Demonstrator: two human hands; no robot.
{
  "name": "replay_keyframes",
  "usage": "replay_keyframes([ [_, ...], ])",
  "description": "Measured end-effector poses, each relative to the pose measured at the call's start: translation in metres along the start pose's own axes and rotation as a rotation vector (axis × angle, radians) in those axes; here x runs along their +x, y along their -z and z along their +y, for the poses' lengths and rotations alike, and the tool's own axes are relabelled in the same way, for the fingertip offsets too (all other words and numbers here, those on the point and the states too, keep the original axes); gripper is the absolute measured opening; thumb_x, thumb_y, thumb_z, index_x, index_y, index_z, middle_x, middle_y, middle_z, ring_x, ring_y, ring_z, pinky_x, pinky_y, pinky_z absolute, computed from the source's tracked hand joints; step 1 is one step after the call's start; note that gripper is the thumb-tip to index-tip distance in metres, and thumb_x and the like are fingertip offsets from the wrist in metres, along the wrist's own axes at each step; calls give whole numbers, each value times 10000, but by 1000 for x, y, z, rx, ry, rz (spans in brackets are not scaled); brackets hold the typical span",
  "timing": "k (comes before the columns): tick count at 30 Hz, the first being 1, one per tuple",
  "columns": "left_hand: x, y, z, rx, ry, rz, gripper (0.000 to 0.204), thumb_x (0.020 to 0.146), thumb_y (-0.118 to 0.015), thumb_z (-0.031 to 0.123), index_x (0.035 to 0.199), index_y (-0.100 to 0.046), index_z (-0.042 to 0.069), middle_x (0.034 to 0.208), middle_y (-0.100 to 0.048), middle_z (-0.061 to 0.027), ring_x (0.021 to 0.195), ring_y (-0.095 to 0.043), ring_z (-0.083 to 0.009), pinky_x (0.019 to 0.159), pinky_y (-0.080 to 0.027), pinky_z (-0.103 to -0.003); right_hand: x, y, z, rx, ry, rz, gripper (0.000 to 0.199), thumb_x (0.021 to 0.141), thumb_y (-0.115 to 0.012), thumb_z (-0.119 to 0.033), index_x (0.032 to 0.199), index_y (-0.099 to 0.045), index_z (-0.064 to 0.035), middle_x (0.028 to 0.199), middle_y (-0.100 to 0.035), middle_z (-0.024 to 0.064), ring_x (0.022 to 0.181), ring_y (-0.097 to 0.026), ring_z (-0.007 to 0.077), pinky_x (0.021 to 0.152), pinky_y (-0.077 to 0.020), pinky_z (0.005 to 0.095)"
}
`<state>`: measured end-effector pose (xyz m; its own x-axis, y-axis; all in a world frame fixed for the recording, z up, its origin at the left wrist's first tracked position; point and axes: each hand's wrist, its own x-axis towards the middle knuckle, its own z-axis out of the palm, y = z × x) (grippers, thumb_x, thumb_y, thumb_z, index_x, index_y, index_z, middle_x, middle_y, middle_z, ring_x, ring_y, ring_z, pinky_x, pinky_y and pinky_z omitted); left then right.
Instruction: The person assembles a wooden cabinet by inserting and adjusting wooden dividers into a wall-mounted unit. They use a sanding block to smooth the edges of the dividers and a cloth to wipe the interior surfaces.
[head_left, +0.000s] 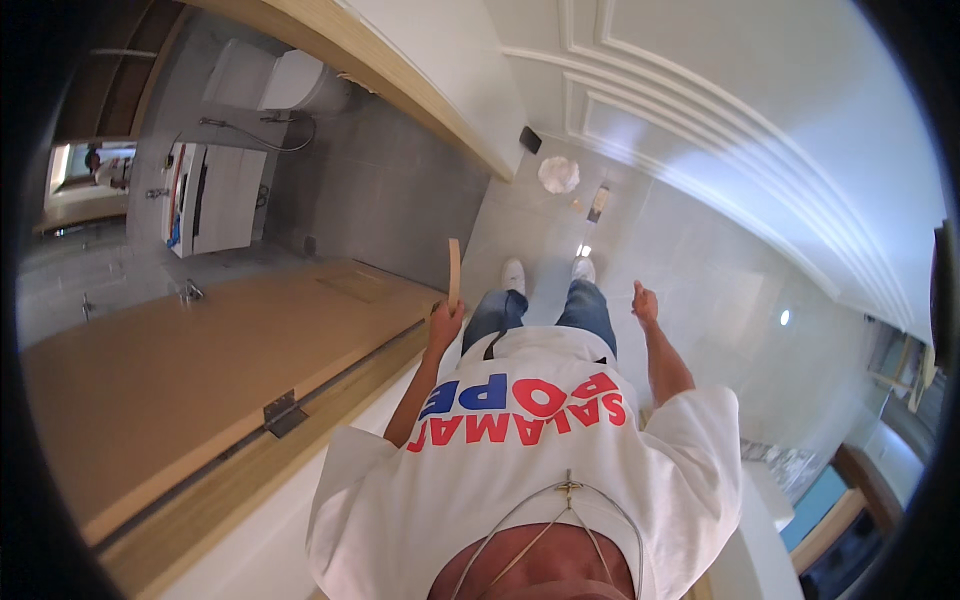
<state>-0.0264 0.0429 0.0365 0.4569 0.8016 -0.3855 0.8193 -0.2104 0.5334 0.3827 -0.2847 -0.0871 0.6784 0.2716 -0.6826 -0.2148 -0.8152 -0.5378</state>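
A thin, flat, light wooden strip (454, 270) stands up from my left hand (446, 325), which is closed around its lower end. That hand is beside the edge of the brown door (220, 370). My right hand (646, 304) is held out over the tiled floor on the other side of my body. Its fingers are curled in, and whether anything small lies inside them is hidden.
On the floor (700, 240) ahead of my shoes lie a white crumpled bundle (559, 175), a flat trowel-like tool (599, 204) and a dark block (530, 140). A metal hinge (284, 412) sits on the door's edge. White panelled wall (700, 90) rises ahead right; a toilet (295, 80) and white cabinet (228, 200) are left.
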Motion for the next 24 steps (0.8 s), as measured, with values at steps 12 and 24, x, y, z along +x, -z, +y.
replay_keyframes([
  [12,-49,-49,85,-281,220,87,392,981,-583,396,1118,-660,37,1038,-695,-232,993,-654,-426,862,-508,-486,94,0,-3,372,60,-425,231,1008,-562,-283,930,-568,-65,643,-584,112,484,-558,206,392,-445,331],
  [24,-133,-104,56,-348,525,217,295,914,-600,314,930,-677,30,722,-678,-120,609,-671,-238,596,-546,-403,94,-29,-144,264,234,-677,104,960,-608,-194,1008,-566,-111,719,-597,75,540,-599,181,447,-490,300],
])
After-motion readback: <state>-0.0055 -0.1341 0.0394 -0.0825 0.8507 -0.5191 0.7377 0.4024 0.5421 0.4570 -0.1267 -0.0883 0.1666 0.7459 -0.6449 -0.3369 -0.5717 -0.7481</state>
